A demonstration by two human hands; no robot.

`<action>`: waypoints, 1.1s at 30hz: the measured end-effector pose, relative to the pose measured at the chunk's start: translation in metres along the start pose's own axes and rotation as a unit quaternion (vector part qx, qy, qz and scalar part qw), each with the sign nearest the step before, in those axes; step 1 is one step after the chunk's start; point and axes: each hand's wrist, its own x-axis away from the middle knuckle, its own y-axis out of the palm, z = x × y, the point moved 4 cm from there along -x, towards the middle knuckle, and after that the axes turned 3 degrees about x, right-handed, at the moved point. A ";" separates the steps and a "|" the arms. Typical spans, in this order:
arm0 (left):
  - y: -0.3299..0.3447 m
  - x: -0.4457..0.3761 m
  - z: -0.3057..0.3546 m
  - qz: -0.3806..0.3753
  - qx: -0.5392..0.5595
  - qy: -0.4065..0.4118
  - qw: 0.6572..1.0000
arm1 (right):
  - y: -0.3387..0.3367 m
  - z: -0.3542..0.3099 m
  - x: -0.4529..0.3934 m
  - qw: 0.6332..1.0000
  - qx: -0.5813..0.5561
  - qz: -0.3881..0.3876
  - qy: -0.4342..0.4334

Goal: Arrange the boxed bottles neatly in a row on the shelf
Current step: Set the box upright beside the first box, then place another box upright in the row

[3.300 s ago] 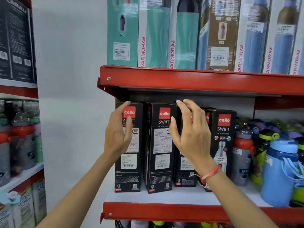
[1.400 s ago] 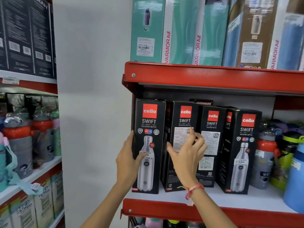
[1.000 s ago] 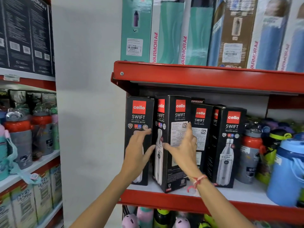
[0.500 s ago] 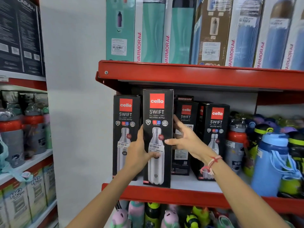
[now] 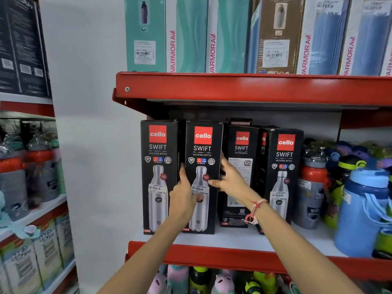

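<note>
The left hand (image 5: 184, 198) presses against the left edge and front of the second boxed bottle (image 5: 202, 177), while the right hand (image 5: 230, 180) clasps its right edge, thumb on the front, so both hands pinch it between them. It stands upright on the shelf (image 5: 233, 240), just beside the first box (image 5: 159, 177). To finish well, slide it back flush with that neighbour, faces level; the third box (image 5: 240, 166) sits further back, label side out, and likely needs turning

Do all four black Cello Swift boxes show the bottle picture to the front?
No: the third black Cello Swift box shows a printed text panel instead.
</note>
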 end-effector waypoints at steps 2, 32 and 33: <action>0.002 -0.001 -0.003 0.012 -0.010 0.000 1.000 | 0.003 0.001 0.000 1.000 0.016 0.019 -0.010; 0.026 0.030 0.068 -0.088 0.210 0.102 0.968 | -0.085 -0.004 0.081 0.989 0.057 0.124 -0.058; 0.025 0.029 0.072 -0.097 0.212 0.107 0.967 | -0.089 -0.003 0.082 0.993 0.030 0.097 -0.060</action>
